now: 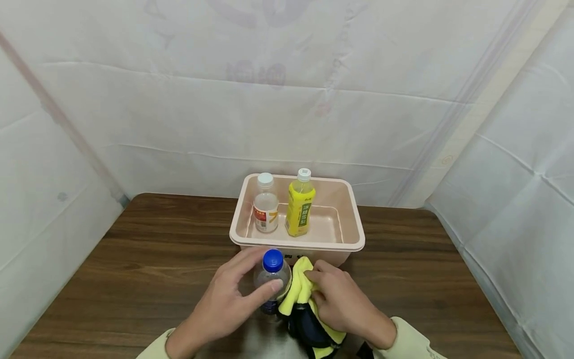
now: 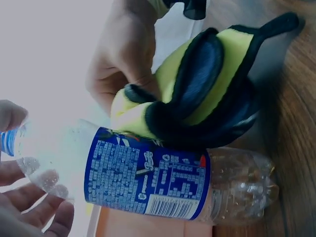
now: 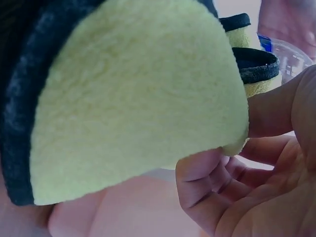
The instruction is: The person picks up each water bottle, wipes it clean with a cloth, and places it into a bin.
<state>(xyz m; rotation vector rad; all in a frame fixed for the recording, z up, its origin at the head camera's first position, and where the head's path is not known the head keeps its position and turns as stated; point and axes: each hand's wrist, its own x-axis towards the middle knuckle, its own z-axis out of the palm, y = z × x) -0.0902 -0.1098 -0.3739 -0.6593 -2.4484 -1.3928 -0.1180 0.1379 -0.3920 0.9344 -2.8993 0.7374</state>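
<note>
A clear plastic bottle (image 2: 148,177) with a blue label and blue cap (image 1: 272,260) stands upright on the table, in front of the bin. My left hand (image 1: 228,294) holds it around its upper part, thumb on the near side and fingers behind. Against the bottle's right side lies a yellow cloth with dark navy trim (image 1: 299,284), folded and bunched. My right hand (image 1: 343,299) pinches this cloth between thumb and fingers. In the right wrist view a broad fuzzy flap of the cloth (image 3: 143,103) fills much of the picture, its edge between the fingertips.
Just beyond the hands sits a pale pink plastic bin (image 1: 332,245). Inside it stand a clear bottle with a white cap (image 1: 266,212) and a yellow-labelled bottle (image 1: 299,207). White sheeting (image 1: 269,124) hangs behind the dark wooden table (image 1: 148,254) and along its sides.
</note>
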